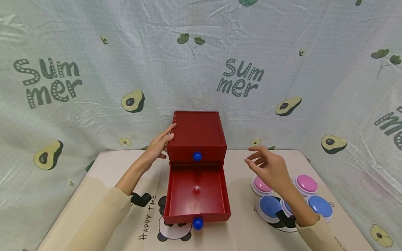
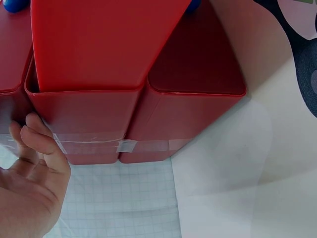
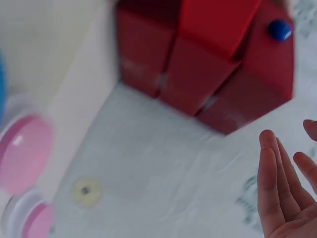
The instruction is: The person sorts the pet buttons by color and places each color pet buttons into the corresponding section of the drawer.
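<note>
Avocado-print backdrop (image 1: 157,80); left grip (image 1: 154,148) touches red cabinet (image 1: 198,130), middle drawer (image 1: 210,198) open.

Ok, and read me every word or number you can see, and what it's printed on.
"Summer": twice on the hanging cloth, left and centre.
Far-right print, same cloth: cut off, incomplete.
"HAPPY TIME": on the tabletop.
Tiny marks by the right sleeve: too small to read.

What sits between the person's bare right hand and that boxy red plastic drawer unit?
No object: the head view shows only bare, pale tabletop between the right hand and the drawer unit.
</note>
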A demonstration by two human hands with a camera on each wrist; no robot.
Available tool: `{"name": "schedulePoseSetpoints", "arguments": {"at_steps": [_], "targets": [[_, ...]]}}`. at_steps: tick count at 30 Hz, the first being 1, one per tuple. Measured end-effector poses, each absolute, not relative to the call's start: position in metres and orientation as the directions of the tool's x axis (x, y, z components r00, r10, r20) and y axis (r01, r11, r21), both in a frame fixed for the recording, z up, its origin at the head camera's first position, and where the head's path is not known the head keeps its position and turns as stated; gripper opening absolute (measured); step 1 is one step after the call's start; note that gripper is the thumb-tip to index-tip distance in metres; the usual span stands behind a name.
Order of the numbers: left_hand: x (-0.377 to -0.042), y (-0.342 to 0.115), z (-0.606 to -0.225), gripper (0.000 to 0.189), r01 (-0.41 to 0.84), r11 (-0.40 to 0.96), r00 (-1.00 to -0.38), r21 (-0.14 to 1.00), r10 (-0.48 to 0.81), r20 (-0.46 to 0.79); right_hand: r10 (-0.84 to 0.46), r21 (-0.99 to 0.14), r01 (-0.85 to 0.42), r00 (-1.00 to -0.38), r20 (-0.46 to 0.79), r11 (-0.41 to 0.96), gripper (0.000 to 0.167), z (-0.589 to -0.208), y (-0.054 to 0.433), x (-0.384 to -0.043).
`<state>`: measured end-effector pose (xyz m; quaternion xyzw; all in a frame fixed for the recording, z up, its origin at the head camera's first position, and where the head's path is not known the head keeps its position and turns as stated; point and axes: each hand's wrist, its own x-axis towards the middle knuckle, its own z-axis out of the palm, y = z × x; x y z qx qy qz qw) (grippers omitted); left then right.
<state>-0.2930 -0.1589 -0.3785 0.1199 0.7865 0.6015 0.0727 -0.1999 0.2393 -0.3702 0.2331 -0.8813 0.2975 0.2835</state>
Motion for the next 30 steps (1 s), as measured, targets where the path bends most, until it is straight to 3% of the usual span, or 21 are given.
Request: {"name": "schedulePoseSetpoints", "arguments": {"at_steps": [6, 13, 30], "targets": [[-0.292, -0.158, -0.377, 0.055, 0.099, 0.254, -0.961, 0.962, 0.275, 0.026, -0.214, -0.404, -0.458, -0.827, 0.520, 0.791, 0.048, -0.380, 0.274, -0.225], [-0.290, -0.159, -0.377, 0.056, 0.102, 0.263, -0.963, 0.959, 0.267, 0.029, -0.213, -0.515, -0.362, -0.921, 0.325, 0.777, 0.055, -0.386, 0.311, -0.249], [-0.292, -0.159, -0.377, 0.056, 0.105, 0.264, -0.963, 0.959, 0.269, 0.032, -0.172, -0.526, -0.230, -0.972, 0.157, 0.819, 0.063, -0.402, 0.367, -0.285]]}}
